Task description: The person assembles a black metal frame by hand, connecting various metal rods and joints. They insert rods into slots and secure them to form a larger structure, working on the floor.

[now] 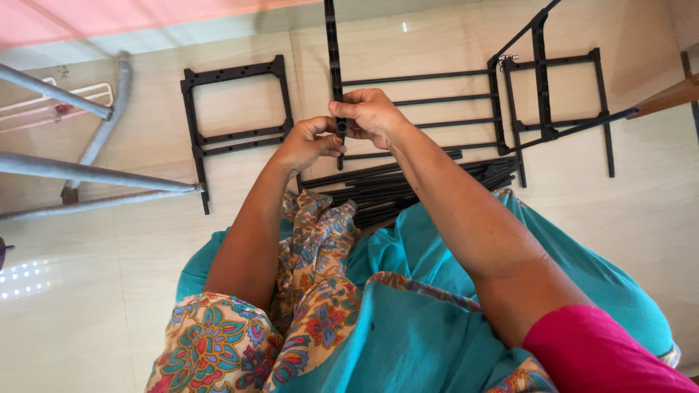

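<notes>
Both hands meet at centre frame, just above the lap, on one black plastic rail (333, 51). Rail is a narrow perforated strip running near-vertical from the top edge down to the hands; its lower tip pokes out just below them. Right hand (373, 115) is curled tight over the rail from the right, fingers wrapped, knuckles up, no gap showing. Left hand (307, 144) closes in from the lower left, thumb and fingertips pinched narrow on the rail's lower end, touching the right hand's fingers. Whether a second small part sits between the fingers: can't tell, hidden. Thin black rods (419, 98) run horizontally from the rail to the right and join another upright strip, so the rail is the left side of a shelf frame (496, 109) lying on the pale tiled floor (87, 320). Bundle of loose black rods (415, 182) lies just below the hands, against the teal cloth (408, 327) over the knees. Square black side frame (237, 109) lies flat at upper left-centre, apart from the hands. Another black frame (557, 94) at upper right, partly tilted up. Grey metal bars (80, 175) cross the left edge.
</notes>
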